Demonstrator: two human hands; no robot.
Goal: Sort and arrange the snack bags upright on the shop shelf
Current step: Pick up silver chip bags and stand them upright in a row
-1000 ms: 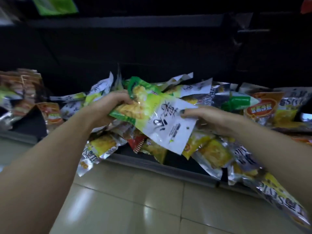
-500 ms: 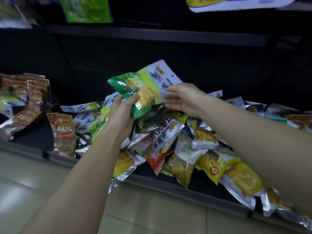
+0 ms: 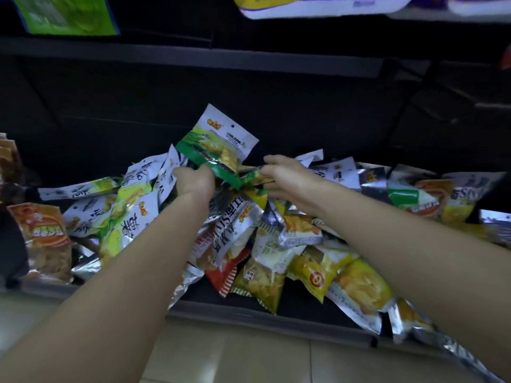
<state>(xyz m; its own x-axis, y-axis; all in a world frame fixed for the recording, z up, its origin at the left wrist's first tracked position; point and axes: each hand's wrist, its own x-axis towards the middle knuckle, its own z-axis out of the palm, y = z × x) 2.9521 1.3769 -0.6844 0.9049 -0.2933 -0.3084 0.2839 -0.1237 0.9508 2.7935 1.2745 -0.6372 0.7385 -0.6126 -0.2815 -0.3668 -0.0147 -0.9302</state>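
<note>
My left hand (image 3: 195,179) pinches the lower edge of a green-and-white snack bag (image 3: 218,146), fingers curled round its crimped seam, so the bag stands nearly upright above the heap, its top pointing to about one o'clock. At three o'clock from that grip my right hand (image 3: 286,179) reaches in with fingers loosely extended, touching the bags just beside it; whether it grips anything I cannot tell. The bag looks light, puffy and slick, its contents probably brittle, so I judge the flat sealed edges the safest hold, not the belly. Around and below, toward six o'clock, the jumbled pile of bags (image 3: 265,244) spills over the dark shelf edge (image 3: 249,317).
</note>
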